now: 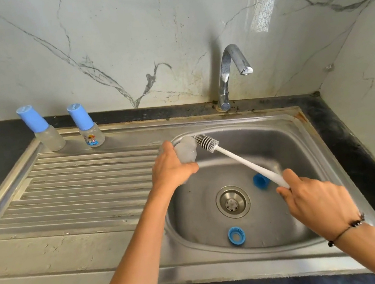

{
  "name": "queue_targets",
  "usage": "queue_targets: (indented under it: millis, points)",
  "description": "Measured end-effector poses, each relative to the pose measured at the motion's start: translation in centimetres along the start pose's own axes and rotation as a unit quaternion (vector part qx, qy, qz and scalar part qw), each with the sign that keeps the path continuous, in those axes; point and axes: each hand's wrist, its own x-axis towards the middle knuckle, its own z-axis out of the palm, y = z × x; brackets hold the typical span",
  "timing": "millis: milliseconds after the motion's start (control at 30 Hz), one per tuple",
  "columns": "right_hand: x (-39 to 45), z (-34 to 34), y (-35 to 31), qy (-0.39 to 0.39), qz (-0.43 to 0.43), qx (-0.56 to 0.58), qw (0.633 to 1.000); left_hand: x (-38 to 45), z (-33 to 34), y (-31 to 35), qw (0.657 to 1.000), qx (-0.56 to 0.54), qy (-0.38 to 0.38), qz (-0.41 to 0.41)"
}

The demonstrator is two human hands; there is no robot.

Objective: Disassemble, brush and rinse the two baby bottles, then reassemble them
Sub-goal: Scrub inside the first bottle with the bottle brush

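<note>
My left hand (171, 168) grips a clear, uncapped bottle body (186, 151) over the left rim of the sink basin. My right hand (315, 198) holds the white handle of a bottle brush (208, 142), and its grey bristle head touches the outside of the bottle's upper part. A blue cap (261, 180) lies in the basin right of the drain. A blue screw ring (236, 235) lies on the basin floor near the front. Two capped baby bottles stand at the back of the drainboard, a plain one (42, 130) and a printed one (87, 127).
The steel sink basin (290, 142) has a round drain (232, 201) in its middle. A chrome tap (230, 73) stands behind it with no water running. The ribbed drainboard (79, 188) stretches to the left. Marble walls close the back and right.
</note>
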Motion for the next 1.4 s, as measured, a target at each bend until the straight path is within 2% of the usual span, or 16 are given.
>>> queue_targets:
  millis: [167,467,700,933,1033,1267,1400]
  points:
    - [0.1,0.8,-0.2,-0.048,0.027,0.079,0.995,0.3,0.0,0.5,0.995,-0.097,-0.008,-0.022]
    - [0.2,0.4,-1.6,-0.063,0.022,0.114,0.991,-0.3,0.3,0.8,0.994,-0.102,-0.026,-0.006]
    - [1.7,-0.6,-2.9,-0.066,-0.006,0.106,0.992,-1.6,1.1,1.3,0.999,-0.031,-0.036,0.015]
    - [-0.1,-1.0,-1.6,-0.083,0.014,0.074,0.994,-1.3,0.9,0.7,0.999,0.049,0.001,0.016]
    - [-0.2,-1.2,-1.9,-0.083,0.012,0.085,0.993,-1.6,1.1,0.8,0.996,0.082,0.025,0.04]
    - [-0.5,-1.6,-1.8,-0.078,0.011,0.097,0.992,-1.9,0.6,0.4,0.975,0.177,0.102,0.082]
    - [-0.4,-1.9,-2.2,-0.09,0.02,0.098,0.991,-1.9,1.1,0.1,0.956,0.241,0.114,0.119]
